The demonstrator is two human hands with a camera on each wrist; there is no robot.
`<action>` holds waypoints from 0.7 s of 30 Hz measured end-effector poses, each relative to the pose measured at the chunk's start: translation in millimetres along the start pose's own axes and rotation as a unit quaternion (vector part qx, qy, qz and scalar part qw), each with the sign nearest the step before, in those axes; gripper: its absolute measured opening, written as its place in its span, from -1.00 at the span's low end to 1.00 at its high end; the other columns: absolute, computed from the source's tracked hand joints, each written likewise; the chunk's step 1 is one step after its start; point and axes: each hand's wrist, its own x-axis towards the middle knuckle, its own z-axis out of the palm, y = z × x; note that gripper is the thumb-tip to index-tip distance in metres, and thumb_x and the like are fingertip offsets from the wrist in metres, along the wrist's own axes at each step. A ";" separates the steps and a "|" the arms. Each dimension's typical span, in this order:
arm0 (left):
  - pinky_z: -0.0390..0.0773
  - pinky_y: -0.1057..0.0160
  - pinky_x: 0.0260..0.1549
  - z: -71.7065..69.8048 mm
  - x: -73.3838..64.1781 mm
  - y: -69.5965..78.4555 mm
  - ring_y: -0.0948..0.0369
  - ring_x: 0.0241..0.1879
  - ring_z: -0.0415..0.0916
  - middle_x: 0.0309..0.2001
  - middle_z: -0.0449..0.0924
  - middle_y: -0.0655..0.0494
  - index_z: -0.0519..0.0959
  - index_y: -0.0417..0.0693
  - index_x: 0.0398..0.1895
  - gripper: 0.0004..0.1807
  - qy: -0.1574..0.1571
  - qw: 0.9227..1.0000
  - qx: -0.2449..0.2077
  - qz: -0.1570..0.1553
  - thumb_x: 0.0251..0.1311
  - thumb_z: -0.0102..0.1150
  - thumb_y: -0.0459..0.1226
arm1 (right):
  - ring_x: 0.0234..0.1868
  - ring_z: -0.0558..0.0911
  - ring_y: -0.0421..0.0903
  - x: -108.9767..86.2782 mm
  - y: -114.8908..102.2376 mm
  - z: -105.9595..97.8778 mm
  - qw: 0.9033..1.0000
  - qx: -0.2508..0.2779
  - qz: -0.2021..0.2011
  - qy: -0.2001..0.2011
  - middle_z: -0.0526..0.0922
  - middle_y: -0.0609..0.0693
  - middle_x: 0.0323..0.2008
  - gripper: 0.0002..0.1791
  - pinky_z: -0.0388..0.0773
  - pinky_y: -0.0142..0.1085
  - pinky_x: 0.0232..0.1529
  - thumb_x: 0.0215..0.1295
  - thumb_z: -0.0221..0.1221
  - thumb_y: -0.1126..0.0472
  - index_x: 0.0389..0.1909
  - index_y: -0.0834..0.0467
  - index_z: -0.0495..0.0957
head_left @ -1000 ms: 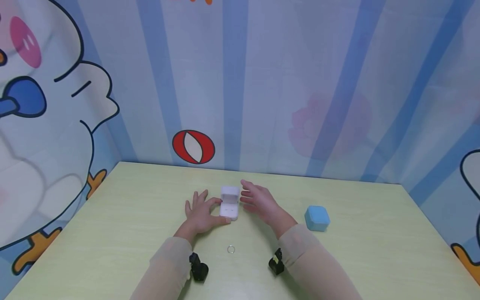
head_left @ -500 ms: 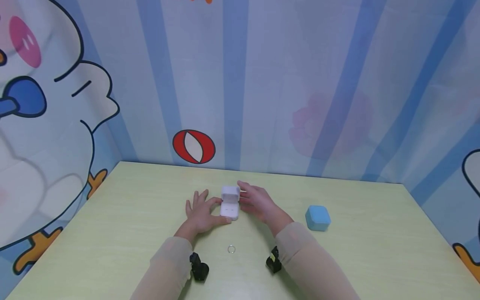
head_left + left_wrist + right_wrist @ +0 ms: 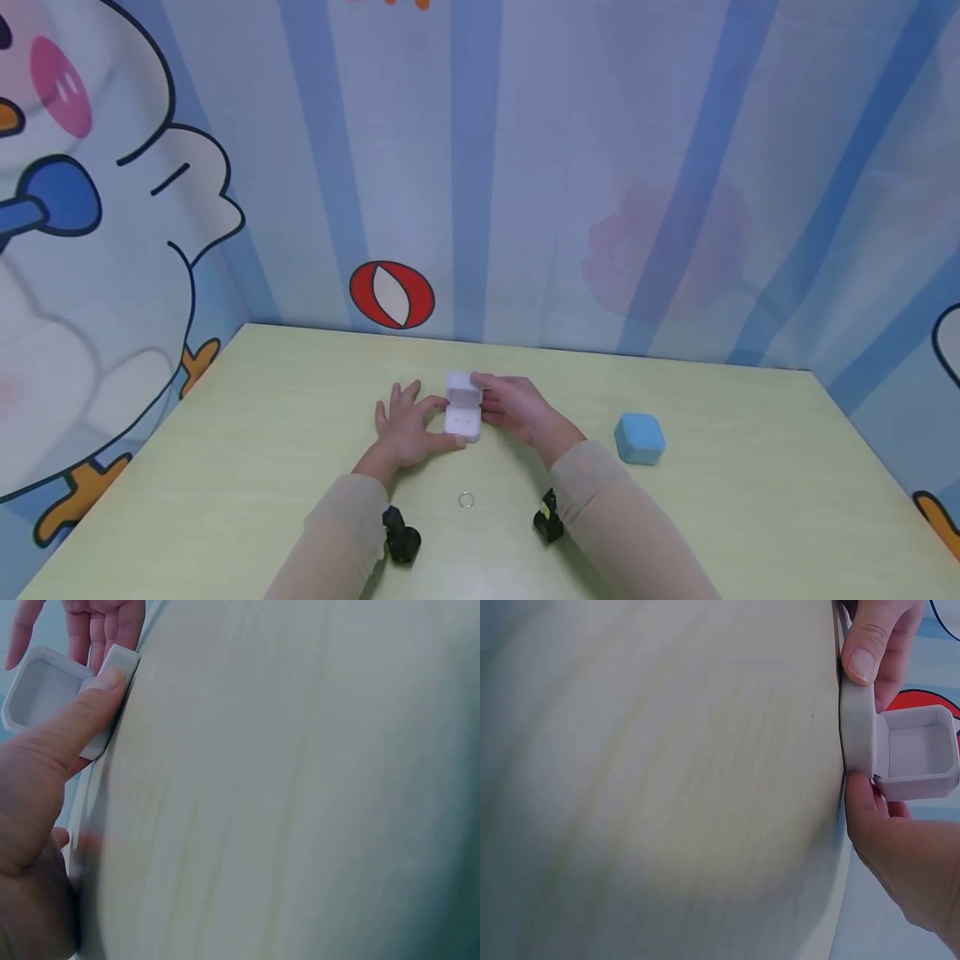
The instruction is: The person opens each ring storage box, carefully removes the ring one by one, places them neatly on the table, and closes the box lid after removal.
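Observation:
A small white ring box point(image 3: 462, 422) stands with its lid point(image 3: 460, 390) raised near the middle of the table. My left hand point(image 3: 405, 433) holds the base from the left, thumb at the front edge and index finger toward the back, other fingers spread. The thumb presses on the base in the left wrist view. On the box's right side is my right hand point(image 3: 521, 410), its fingers fairly straight; the foremost finger reaches the lid's upper right edge and the others touch the side near the hinge. A thin ring point(image 3: 466, 500) lies on the table in front of the box.
A light blue rounded box point(image 3: 640, 438) sits on the pale wooden table point(image 3: 750, 500) to the right of my right hand. Behind the table hangs a striped blue cloth point(image 3: 525, 167) with cartoon prints. A small black camera is strapped at each wrist.
My right hand has moved left from beside the box until its fingers meet the lid and side. The left hand, box and ring stay in place; the view shifts slightly.

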 end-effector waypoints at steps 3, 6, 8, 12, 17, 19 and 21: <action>-0.45 -0.33 0.31 0.9 0.5 0.0 -0.21 0.46 -0.42 0.47 -0.08 -0.16 0.48 0.13 0.14 -0.30 0.000 1.000 0.000 -0.002 -0.11 0.37 0.14 | 0.07 0.60 0.06 0.4 0.8 -0.2 1.000 -0.003 -0.007 -0.002 0.53 0.32 0.10 -0.38 0.48 -0.13 0.17 0.29 0.17 0.07 0.21 0.42 0.33; -0.45 -0.33 0.31 1.2 1.0 0.1 -0.21 0.46 -0.42 0.47 -0.08 -0.16 0.48 0.13 0.14 -0.30 -0.001 1.000 0.000 -0.002 -0.11 0.37 0.14 | 0.03 0.63 0.04 1.0 1.0 -0.2 1.000 -0.004 -0.010 -0.001 0.56 0.31 0.08 -0.41 0.49 -0.14 0.16 0.27 0.19 0.09 0.18 0.42 0.37; -0.45 -0.33 0.31 1.4 1.3 0.1 -0.21 0.46 -0.43 0.47 -0.08 -0.16 0.47 0.13 0.14 -0.30 -0.001 1.000 0.000 -0.003 -0.11 0.37 0.14 | -0.01 0.64 0.01 1.5 1.2 -0.3 1.000 -0.004 -0.010 0.002 0.58 0.29 0.06 -0.42 0.50 -0.14 0.15 0.26 0.21 0.09 0.16 0.42 0.39; -0.44 -0.33 0.31 1.7 2.0 -0.1 -0.21 0.46 -0.43 0.47 -0.08 -0.16 0.48 0.13 0.14 -0.31 0.000 1.000 0.002 -0.002 -0.11 0.37 0.14 | -0.08 0.66 -0.05 1.3 1.4 -0.8 1.000 -0.009 -0.008 0.007 0.59 0.26 0.04 -0.42 0.51 -0.15 0.13 0.24 0.23 0.09 0.14 0.42 0.41; -0.45 -0.33 0.31 1.6 2.5 0.1 -0.21 0.46 -0.44 0.47 -0.08 -0.16 0.48 0.13 0.13 -0.32 -0.001 1.000 0.003 -0.001 -0.10 0.37 0.14 | -0.14 0.66 -0.07 0.7 1.9 -1.1 1.000 -0.011 -0.011 0.006 0.59 0.29 0.02 -0.42 0.53 -0.15 0.11 0.26 0.21 0.13 0.15 0.46 0.38; -0.44 -0.34 0.31 1.4 2.3 0.4 -0.21 0.46 -0.44 0.47 -0.08 -0.17 0.48 0.13 0.13 -0.32 -0.001 1.000 0.004 0.000 -0.10 0.36 0.14 | -0.14 0.66 -0.07 1.2 2.3 -1.3 1.000 -0.013 -0.011 0.003 0.59 0.30 0.02 -0.42 0.53 -0.15 0.11 0.26 0.21 0.14 0.15 0.47 0.37; -0.44 -0.34 0.31 0.9 2.0 0.6 -0.22 0.46 -0.45 0.47 -0.08 -0.17 0.48 0.13 0.13 -0.32 -0.001 1.000 0.004 0.000 -0.10 0.37 0.14 | -0.13 0.66 -0.07 1.8 2.4 -1.4 1.000 -0.015 -0.009 0.000 0.58 0.29 0.03 -0.42 0.52 -0.15 0.12 0.27 0.20 0.14 0.17 0.46 0.36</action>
